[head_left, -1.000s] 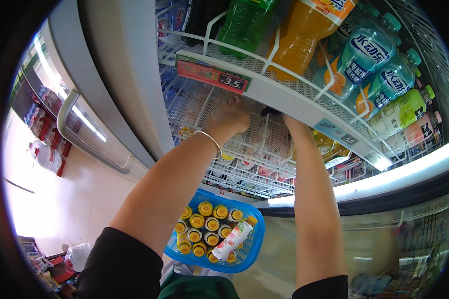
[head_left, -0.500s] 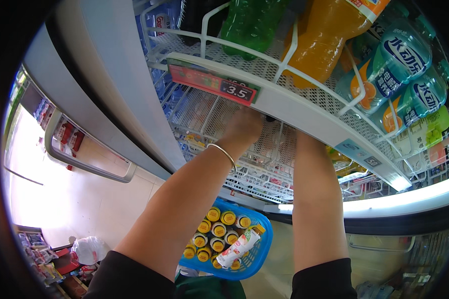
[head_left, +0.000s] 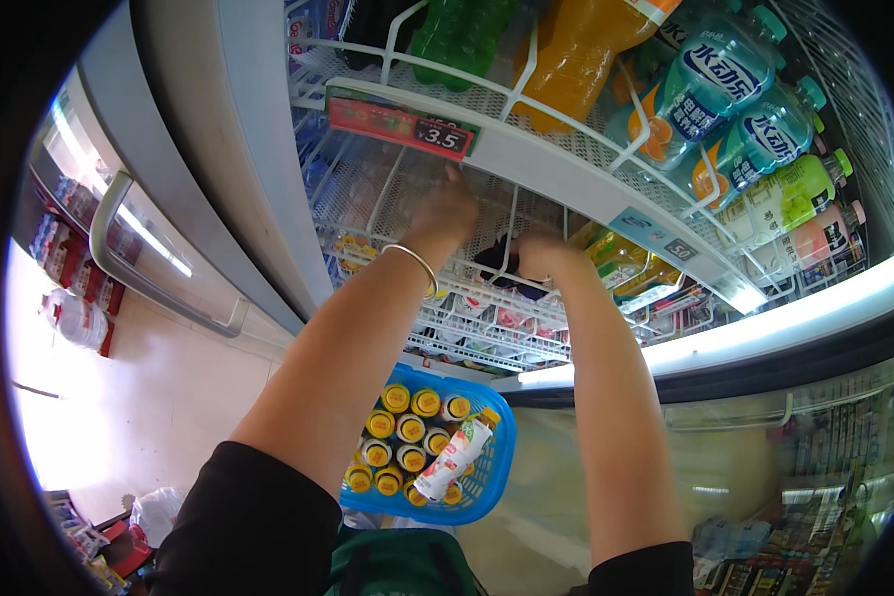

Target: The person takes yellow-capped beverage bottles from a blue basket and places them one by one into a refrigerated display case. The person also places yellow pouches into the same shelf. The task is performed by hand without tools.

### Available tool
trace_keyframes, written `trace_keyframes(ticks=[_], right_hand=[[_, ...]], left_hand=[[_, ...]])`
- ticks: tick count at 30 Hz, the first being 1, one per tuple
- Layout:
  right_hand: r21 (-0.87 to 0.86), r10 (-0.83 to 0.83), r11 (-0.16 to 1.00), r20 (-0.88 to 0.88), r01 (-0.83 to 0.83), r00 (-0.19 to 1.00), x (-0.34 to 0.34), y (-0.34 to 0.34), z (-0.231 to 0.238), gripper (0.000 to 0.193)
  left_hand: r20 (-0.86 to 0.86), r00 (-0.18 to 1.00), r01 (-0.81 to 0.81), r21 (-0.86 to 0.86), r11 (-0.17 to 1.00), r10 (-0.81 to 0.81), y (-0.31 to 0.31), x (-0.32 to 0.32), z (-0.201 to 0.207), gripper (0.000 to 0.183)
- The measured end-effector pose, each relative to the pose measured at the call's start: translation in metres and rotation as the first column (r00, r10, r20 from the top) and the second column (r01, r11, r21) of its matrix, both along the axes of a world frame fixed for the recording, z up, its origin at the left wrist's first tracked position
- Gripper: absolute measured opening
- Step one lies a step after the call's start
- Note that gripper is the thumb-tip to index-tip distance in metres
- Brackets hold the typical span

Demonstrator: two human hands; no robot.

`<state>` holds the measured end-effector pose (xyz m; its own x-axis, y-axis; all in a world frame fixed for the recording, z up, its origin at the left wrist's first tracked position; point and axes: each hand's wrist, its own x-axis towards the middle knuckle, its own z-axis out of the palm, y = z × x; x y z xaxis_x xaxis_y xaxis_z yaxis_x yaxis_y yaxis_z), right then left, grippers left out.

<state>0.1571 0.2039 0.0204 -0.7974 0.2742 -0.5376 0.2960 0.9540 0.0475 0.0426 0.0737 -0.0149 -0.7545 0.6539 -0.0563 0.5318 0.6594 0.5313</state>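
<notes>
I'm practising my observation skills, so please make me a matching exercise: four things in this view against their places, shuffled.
Things
1. Bangle
2. Orange drink bottle
3. White bottle with pink print
4. Dark cloth-like item

Places
A. On the upper shelf, above the hands
B. Right beside the right hand
C. Around the wrist of the left hand
D. Lying over yellow-capped bottles in the blue basket

Pairs: 1-C, 2-A, 3-D, 4-B
</notes>
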Motion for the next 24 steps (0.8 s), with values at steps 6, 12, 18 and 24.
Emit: trace_keyframes(ticks=[6,12,18,24], right_hand=[[0.054,-0.015,0.973,-0.957,0.227,0.291,-0.05,0.039,-0.005,0.036],[0.044,-0.093,0.955,-0.893,0.292,0.44,-0.074,0.057,-0.036,0.034],[0.159,-0.049,0.969,-0.625,0.189,0.779,-0.038,0.043,-0.049,0.032],[0.076,0.05,0.997,-0.23,-0.033,0.972,0.024,-0.016,0.002,0.033]], left_hand=[[-0.058,0.998,0.041,0.014,0.999,-0.04,-0.005,-0.002,-0.002,0.07],[-0.053,0.997,0.056,-0.078,0.995,-0.061,0.0,0.001,0.004,0.072],[0.065,0.998,0.007,0.001,1.0,-0.007,0.002,0.002,0.009,0.064],[0.015,1.0,0.001,0.047,0.999,-0.002,-0.006,0.009,0.019,0.061]])
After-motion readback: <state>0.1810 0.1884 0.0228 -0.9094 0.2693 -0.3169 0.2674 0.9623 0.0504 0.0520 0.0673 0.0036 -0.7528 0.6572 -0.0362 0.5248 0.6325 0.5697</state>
